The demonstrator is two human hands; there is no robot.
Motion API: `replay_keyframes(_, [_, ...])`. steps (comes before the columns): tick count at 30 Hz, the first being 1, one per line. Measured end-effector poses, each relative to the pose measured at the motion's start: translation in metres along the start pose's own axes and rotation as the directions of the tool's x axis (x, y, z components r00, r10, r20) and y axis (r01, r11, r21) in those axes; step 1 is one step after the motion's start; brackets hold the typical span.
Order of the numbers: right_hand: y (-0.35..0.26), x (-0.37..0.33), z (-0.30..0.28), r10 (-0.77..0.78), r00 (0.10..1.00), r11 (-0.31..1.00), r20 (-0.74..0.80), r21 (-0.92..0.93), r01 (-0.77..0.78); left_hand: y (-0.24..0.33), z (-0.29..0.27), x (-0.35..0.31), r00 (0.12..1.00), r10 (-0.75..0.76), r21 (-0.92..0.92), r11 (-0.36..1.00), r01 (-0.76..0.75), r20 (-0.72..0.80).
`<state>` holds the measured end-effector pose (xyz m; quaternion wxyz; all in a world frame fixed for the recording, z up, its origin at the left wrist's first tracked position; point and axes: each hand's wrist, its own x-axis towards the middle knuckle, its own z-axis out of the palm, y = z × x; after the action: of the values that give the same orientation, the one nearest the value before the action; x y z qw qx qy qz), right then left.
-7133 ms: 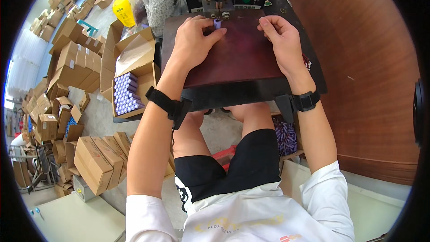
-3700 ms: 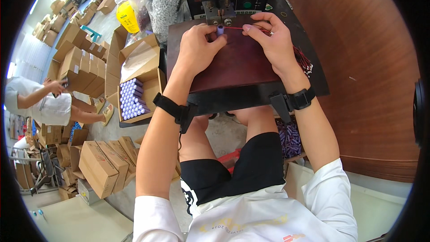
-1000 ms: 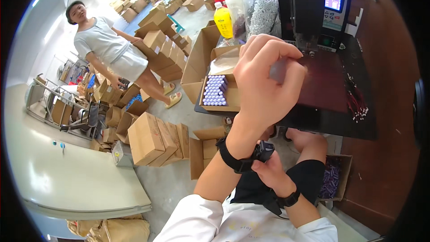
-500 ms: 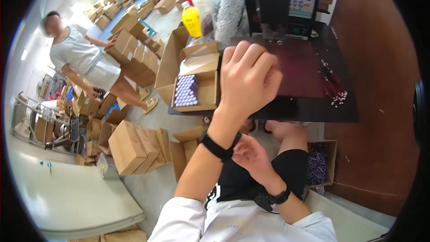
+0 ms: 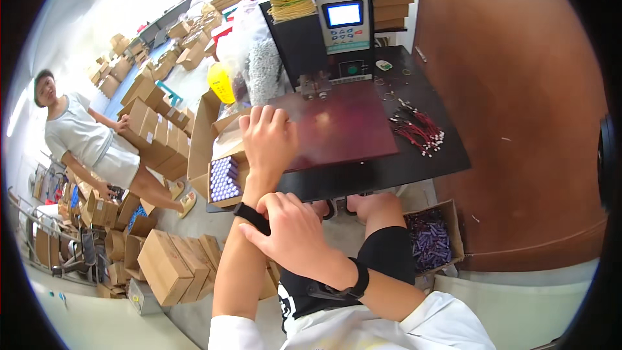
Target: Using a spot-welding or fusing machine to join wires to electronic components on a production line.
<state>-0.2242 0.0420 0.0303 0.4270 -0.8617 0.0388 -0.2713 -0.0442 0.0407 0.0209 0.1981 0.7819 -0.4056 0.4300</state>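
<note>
Close together, both hands are in front of the tabletop (image 5: 431, 167). The left hand (image 5: 269, 142) is raised with its back to the camera and its fingers loosely bent; its palm is turned away, so I cannot tell whether it has hold of anything. The right hand (image 5: 295, 230) lies across the left wrist, thumb apart from the fingers, touching the black strap (image 5: 253, 218) fastened there. Whether it pinches that strap is hidden. A second band (image 5: 359, 279) circles the right wrist, with a dark fitting beside it.

Just beyond the left hand, a maroon board (image 5: 350, 129) lies on the black tabletop. To its right is a spread of red and black wires (image 5: 421, 133) with white ends. Behind the board stands a black machine (image 5: 301, 48) with a lit screen (image 5: 343, 15) and coils of yellow wire (image 5: 291, 3) on top.

Left of the left hand, purple cells (image 5: 224, 179) stand packed in a cardboard box. Behind that box are a yellow bottle (image 5: 221, 83) and a clear bag (image 5: 264, 71) of small pale pieces. Below the tabletop at right, a carton (image 5: 457, 230) holds jumbled purple cylinders (image 5: 431, 240). Farther left, a co-worker (image 5: 94, 139) in pale clothes stands beside stacked cartons (image 5: 152, 123).
</note>
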Motion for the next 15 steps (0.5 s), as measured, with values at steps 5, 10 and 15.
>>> replay_keyframes(5, [0.017, 0.001, 0.004, 0.062, 0.996, 0.989, 0.070, 0.133, -0.071, -0.006, 0.006, -0.004, 0.999, 0.024, 0.016, 1.000, -0.024, 0.027])
replay_keyframes(10, [0.017, 0.008, 0.002, 0.089, 0.960, 0.919, 0.266, 0.350, -0.182, -0.014, -0.009, -0.007, 0.993, -0.015, 0.088, 0.996, 0.005, 0.114])
replay_keyframes(15, [0.023, 0.014, -0.002, 0.090, 0.974, 0.921, 0.206, 0.354, -0.159, -0.008, 0.008, -0.011, 0.979, 0.000, 0.151, 0.988, -0.031, 0.203])
